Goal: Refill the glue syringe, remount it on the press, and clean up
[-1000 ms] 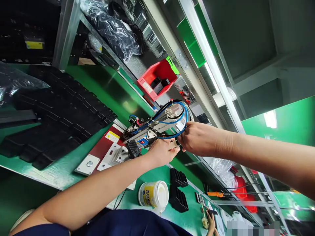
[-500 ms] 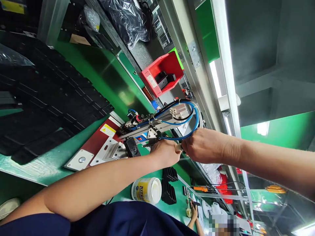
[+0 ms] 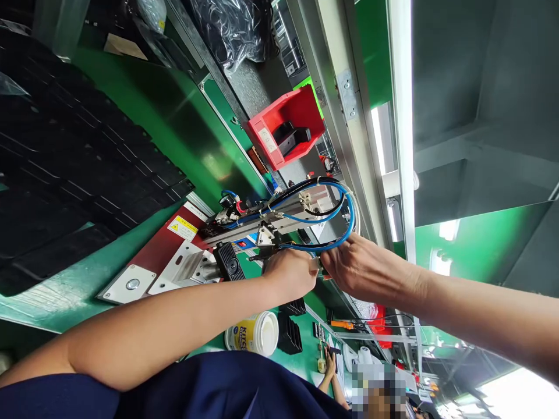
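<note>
My left hand (image 3: 293, 272) and my right hand (image 3: 349, 265) meet in the middle of the view, in front of a bench machine. Both are closed, with fingers curled. A small pale piece (image 3: 315, 265) shows between them; its kind is hidden by the fingers. Blue and black air hoses (image 3: 349, 218) loop just above my right hand. Left of my left hand are the machine's black ribbed block (image 3: 227, 262), a metal bracket (image 3: 186, 267) and a dark red base (image 3: 168, 247) with a yellow warning label. A round button (image 3: 132, 284) sits on the base's front plate.
Black trays (image 3: 87, 163) lie at the left. A red bin (image 3: 283, 128) holding dark parts stands on a shelf above. Below my hands are a white and yellow tub (image 3: 253, 333) and stacked black parts (image 3: 289, 333). A co-worker's hands (image 3: 331, 366) are at the lower right.
The view has shifted slightly, so the machine and tub appear further left. My right hand has turned a little at the wrist, its fingers angled differently. My left hand stays closed at nearly the same place.
</note>
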`<action>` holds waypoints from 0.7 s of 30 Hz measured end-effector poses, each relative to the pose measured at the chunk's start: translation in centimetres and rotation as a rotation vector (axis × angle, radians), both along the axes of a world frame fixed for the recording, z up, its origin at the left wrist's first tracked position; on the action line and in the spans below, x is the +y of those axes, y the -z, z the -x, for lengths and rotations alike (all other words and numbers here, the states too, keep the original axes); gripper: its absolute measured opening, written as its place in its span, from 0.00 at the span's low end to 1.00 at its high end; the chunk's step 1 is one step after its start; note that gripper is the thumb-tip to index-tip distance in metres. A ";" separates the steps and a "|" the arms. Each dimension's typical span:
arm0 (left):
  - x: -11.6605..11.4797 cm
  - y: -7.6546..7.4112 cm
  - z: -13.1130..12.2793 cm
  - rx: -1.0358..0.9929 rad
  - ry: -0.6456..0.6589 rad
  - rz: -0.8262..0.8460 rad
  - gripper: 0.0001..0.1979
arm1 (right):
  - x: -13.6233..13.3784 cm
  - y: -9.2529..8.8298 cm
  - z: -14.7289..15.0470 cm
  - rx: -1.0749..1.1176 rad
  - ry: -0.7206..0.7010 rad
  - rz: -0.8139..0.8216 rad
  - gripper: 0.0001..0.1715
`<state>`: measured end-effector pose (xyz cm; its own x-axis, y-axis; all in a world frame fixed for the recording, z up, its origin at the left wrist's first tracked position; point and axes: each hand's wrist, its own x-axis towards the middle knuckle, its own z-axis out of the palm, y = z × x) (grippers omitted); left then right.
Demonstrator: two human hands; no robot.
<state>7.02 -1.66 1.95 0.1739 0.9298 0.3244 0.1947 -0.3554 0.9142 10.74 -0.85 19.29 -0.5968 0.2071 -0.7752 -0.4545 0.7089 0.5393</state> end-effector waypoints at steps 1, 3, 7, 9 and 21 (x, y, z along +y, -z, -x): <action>0.0 -0.1 0.0 0.000 -0.001 0.004 0.16 | -0.2 0.1 -0.2 0.022 -0.013 -0.031 0.10; -0.1 -0.1 -0.1 -0.006 -0.003 0.003 0.16 | -0.2 0.1 -0.2 0.012 -0.018 -0.030 0.11; -0.1 -0.1 -0.2 -0.003 -0.020 -0.002 0.16 | 0.5 0.2 0.4 -0.113 0.070 0.083 0.13; -0.1 -0.1 -0.1 -0.002 -0.021 0.005 0.16 | 0.8 0.2 0.8 -0.165 0.113 0.096 0.13; -0.3 -0.4 0.1 -0.012 -0.007 0.045 0.14 | 2.1 0.6 1.4 -0.236 0.195 0.189 0.11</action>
<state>6.90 -1.91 2.33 0.1634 0.9447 0.2844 0.1862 -0.3126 0.9314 9.35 1.21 18.68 -0.3606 0.1389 -0.9223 -0.3973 0.8717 0.2867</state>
